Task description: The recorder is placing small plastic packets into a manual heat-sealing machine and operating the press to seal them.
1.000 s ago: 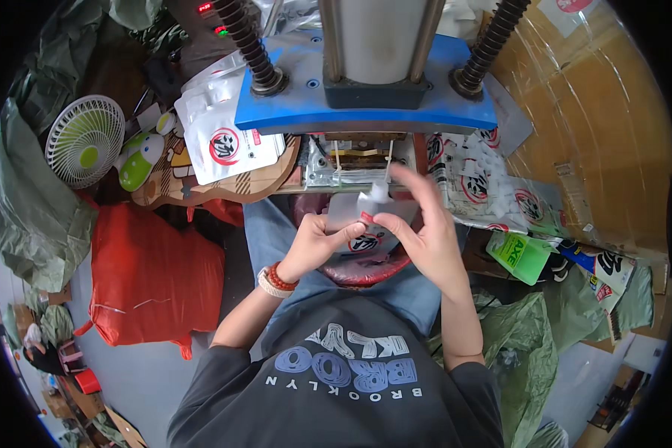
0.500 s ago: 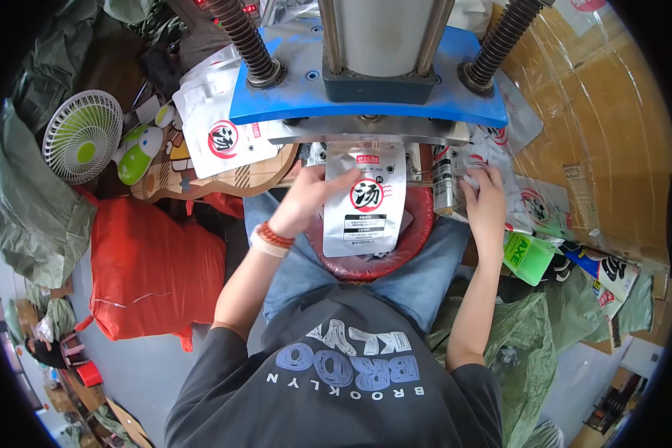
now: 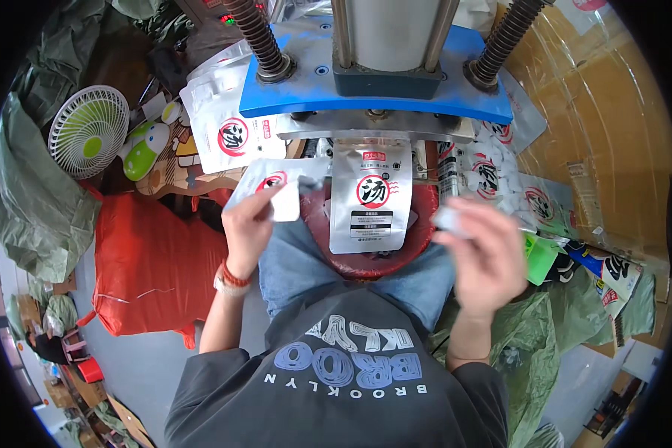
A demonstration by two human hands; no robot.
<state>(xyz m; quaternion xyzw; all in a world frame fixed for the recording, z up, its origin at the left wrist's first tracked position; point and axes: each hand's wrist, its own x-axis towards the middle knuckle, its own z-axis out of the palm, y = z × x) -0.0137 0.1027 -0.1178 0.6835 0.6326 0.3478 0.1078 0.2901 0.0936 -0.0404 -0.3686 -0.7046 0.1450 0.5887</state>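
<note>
A silver pouch [image 3: 306, 169] with a red ring print is pinched in my left hand [image 3: 245, 231], its near corner bent up by the fingers. To its right, another printed silver pouch [image 3: 369, 228] hangs from the press [image 3: 377, 123], its top edge under the metal bar. My right hand [image 3: 493, 257] is raised at the right and smeared by motion. Between its thumb and fingers is a small whitish piece [image 3: 447, 219], too blurred to name. Below the hanging pouch a round red bowl-like container [image 3: 418, 246] sits between my legs.
More silver pouches [image 3: 220, 127] lie left of the press, others [image 3: 485, 168] to its right. A white-and-green fan [image 3: 89, 134] stands far left, above a full red bag [image 3: 157, 269]. A large cardboard box [image 3: 605, 127] fills the right, near a green plastic container [image 3: 539, 257].
My left hand has left the hanging pouch and moved left, where it now holds another pouch. My right hand has come up and nearer from the right-hand pouches with a small whitish piece.
</note>
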